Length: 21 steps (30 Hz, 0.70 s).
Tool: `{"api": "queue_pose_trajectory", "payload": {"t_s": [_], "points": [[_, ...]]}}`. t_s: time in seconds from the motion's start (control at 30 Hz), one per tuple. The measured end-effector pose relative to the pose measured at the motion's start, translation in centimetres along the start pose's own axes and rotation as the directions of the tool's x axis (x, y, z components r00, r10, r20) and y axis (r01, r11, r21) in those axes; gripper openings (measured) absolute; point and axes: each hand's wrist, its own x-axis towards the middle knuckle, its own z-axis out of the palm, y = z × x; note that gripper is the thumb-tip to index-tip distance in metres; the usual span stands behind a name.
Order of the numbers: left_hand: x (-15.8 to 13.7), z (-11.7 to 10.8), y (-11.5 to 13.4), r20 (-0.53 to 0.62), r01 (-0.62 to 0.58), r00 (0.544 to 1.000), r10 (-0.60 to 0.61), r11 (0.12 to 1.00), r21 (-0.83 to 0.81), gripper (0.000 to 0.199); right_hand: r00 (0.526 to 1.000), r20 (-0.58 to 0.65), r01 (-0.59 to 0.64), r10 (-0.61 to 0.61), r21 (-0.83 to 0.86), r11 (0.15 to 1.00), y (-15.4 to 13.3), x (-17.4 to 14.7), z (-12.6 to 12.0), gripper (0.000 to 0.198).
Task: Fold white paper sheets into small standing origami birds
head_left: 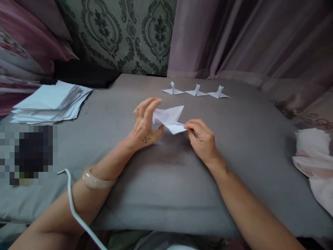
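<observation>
A partly folded sheet of white paper [170,118] is held up over the grey cloth, its flaps standing out at angles. My right hand [204,139] pinches its right-hand tip between thumb and fingers. At the paper's left edge is my left hand [147,121], fingers raised and spread from the thumb; whether it touches the paper I cannot tell. Farther back, three small folded paper figures stand in a row: a left one [172,89], a middle one [196,91] and a right one [219,93], each with an upright neck-like part on a flat base.
A stack of white paper sheets [49,104] lies at the left. A white cable [70,201] crosses by my left forearm. Black folded cloth [83,73] sits behind the stack. Pale crumpled fabric [313,156] lies at the right edge. Curtains [234,38] hang behind the grey-covered surface [156,194].
</observation>
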Motion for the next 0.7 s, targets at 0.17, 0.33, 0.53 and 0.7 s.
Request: {"api": "queue_pose_trajectory", "payload": {"t_s": [0.17, 0.33, 0.53, 0.7], "points": [[-0.2, -0.5, 0.6, 0.356, -0.38, 0.865, 0.353, 0.925, 0.005, 0.02, 0.991, 0.135, 0.019, -0.002, -0.121, 0.993, 0.8, -0.5, -0.5, 0.023], [-0.2, -0.2, 1.0, 0.528, -0.392, 0.774, 0.35, 0.919, -0.035, 0.017, 0.929, 0.347, -0.021, 0.127, -0.294, 0.955, 0.6, -1.0, -0.9, 0.024], [-0.1, -0.1, 1.5, 0.534, -0.315, 0.796, 0.284, 0.948, -0.034, 0.028, 0.891, 0.397, -0.089, 0.22, -0.321, 0.943, -0.2, -0.6, -1.4, 0.017], [0.0, -0.1, 1.8, 0.488, -0.232, 0.843, 0.226, 0.971, -0.05, 0.028, 0.868, 0.402, -0.154, 0.291, -0.337, 0.929, -0.9, -0.3, -1.8, 0.013]]}}
